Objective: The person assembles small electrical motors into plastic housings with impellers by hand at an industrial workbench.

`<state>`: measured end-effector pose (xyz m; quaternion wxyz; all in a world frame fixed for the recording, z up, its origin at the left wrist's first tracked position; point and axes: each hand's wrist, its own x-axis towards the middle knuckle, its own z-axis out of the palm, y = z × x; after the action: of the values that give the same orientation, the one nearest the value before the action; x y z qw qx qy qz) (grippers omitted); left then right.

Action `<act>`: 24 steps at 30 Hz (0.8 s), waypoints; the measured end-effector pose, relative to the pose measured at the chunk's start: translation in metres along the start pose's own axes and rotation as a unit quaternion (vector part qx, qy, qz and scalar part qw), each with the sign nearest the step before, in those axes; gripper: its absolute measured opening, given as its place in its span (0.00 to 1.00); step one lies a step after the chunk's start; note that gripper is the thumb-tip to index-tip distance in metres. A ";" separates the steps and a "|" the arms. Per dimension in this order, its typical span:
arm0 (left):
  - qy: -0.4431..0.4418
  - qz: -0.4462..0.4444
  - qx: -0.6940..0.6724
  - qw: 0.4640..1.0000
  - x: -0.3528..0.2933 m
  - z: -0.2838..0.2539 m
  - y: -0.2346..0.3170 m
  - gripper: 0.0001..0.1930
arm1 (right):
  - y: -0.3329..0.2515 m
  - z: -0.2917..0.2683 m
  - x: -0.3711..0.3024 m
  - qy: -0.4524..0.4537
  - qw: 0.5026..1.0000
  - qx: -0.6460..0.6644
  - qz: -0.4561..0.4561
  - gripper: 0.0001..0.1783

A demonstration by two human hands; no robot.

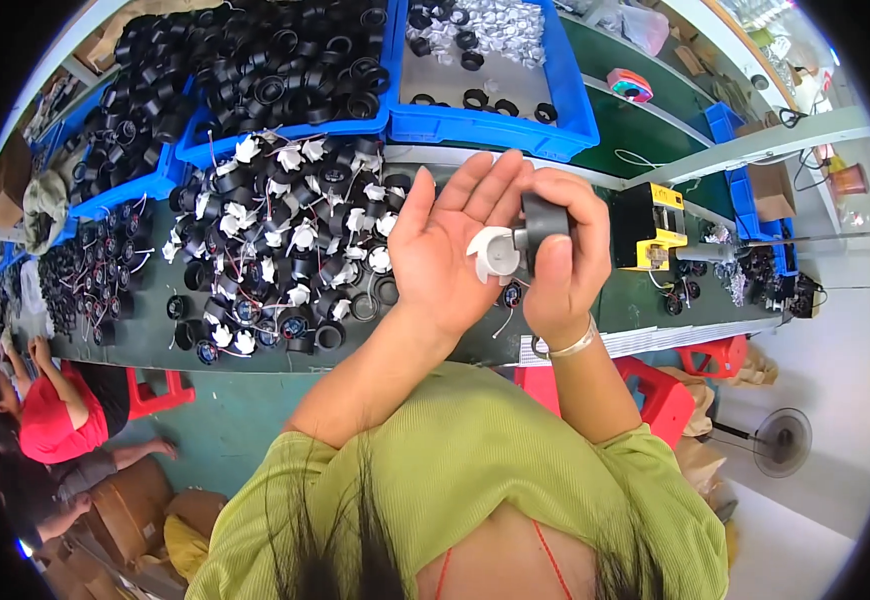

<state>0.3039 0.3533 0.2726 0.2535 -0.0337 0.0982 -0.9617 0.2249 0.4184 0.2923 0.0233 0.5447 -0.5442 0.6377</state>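
Observation:
My left hand (445,240) is turned palm up over the bench, thumb and fingers stretched out and apart. My right hand (573,250) is curled around a black round housing (545,225), with fingers over its top and thumb against its near side. A small white impeller (496,254) with curved blades sits between the two hands, beside the left palm. A short grey stub lies between impeller and housing; whether they are joined, I cannot tell. Left of my hands, a heap of black housings with white impellers and thin wires (290,235) covers the green bench (425,345).
Blue bins hold black rings (285,70) and white impellers (495,35) along the far side. A yellow and black machine (649,228) stands to the right. Several motor assemblies (95,265) lie farther left, near a person in red (60,415). Red stools (655,395) stand below the bench.

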 end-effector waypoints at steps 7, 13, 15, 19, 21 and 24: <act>0.064 0.031 0.128 0.989 -0.011 0.001 -0.021 0.26 | 0.000 0.002 -0.010 -0.034 0.999 -0.009 -0.009 0.19; 0.028 0.000 0.044 0.999 -0.008 -0.003 -0.010 0.29 | -0.008 -0.006 -0.015 0.008 1.000 -0.011 0.000 0.20; 0.011 0.008 0.052 0.999 -0.008 -0.001 -0.009 0.29 | -0.007 -0.010 -0.010 -0.088 0.991 -0.087 -0.056 0.20; -0.003 0.016 0.075 0.997 -0.007 0.006 -0.009 0.30 | -0.005 -0.009 -0.015 -0.096 0.990 -0.089 -0.051 0.19; -0.010 0.018 0.077 0.997 -0.008 0.006 -0.009 0.30 | -0.006 -0.008 -0.015 -0.080 0.992 -0.089 -0.047 0.19; -0.019 0.021 0.087 0.996 -0.007 0.004 -0.009 0.30 | -0.009 -0.010 -0.016 -0.059 0.992 -0.096 -0.052 0.20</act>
<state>0.3059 0.3635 0.2778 0.2770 -0.0274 0.0105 -0.9604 0.2307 0.4382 0.2888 0.0764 0.6038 -0.5745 0.5472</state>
